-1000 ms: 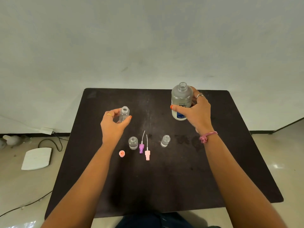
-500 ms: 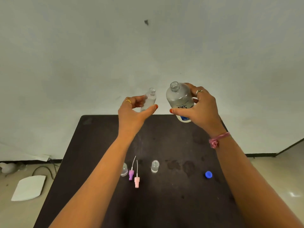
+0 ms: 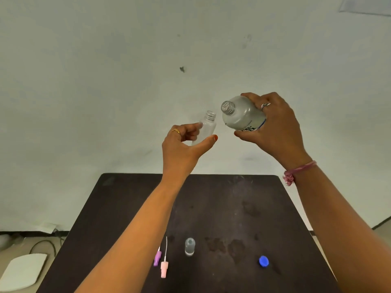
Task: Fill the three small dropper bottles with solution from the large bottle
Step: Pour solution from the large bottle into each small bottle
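Observation:
My left hand [image 3: 184, 144] holds a small clear dropper bottle [image 3: 206, 126] upright and uncapped, high above the dark table [image 3: 243, 199]. My right hand [image 3: 273, 127] grips the large frosted bottle [image 3: 241, 117], tilted with its open mouth pointing left toward the small bottle's neck; the two mouths are apart. A second small bottle [image 3: 189, 246] stands on the table. My left forearm hides the third one. A purple dropper tip [image 3: 157, 258] and a pink dropper tip [image 3: 164, 268] lie beside it. The blue cap [image 3: 263, 261] lies to the right.
Wet patches [image 3: 232, 246] mark the table near the standing bottle. A white flat object [image 3: 23, 271] and cables [image 3: 42, 244] lie on the floor to the left. A pale wall fills the background.
Both hands have risen well above the table and come closer together. The large bottle has tipped from upright toward the small bottle. The view has tilted upward.

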Available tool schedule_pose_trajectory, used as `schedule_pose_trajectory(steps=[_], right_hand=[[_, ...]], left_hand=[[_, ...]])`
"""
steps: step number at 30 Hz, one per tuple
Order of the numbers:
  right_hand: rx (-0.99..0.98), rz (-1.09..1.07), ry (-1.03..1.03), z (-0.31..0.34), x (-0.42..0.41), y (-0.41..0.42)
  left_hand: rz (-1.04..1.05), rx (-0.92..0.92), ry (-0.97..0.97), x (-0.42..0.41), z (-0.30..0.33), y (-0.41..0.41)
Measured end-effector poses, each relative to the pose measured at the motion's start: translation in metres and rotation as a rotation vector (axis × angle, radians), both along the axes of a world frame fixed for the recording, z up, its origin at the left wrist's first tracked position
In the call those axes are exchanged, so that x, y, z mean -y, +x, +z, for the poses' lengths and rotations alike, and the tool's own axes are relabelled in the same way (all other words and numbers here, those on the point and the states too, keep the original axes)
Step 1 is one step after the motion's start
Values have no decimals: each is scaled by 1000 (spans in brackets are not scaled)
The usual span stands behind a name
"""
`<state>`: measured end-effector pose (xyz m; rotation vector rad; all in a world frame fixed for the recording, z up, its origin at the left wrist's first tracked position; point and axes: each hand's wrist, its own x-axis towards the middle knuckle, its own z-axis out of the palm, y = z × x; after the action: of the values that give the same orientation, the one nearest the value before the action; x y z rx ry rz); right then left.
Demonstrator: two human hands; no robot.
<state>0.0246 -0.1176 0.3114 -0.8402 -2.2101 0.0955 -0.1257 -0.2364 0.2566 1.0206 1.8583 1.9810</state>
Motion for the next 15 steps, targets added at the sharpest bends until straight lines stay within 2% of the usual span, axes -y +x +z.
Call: schedule_pose_trajectory(steps=[15], right_hand=[[60,-8,308,24,-18,14]], left_hand=[[3,-4,46,-18,21,22]])
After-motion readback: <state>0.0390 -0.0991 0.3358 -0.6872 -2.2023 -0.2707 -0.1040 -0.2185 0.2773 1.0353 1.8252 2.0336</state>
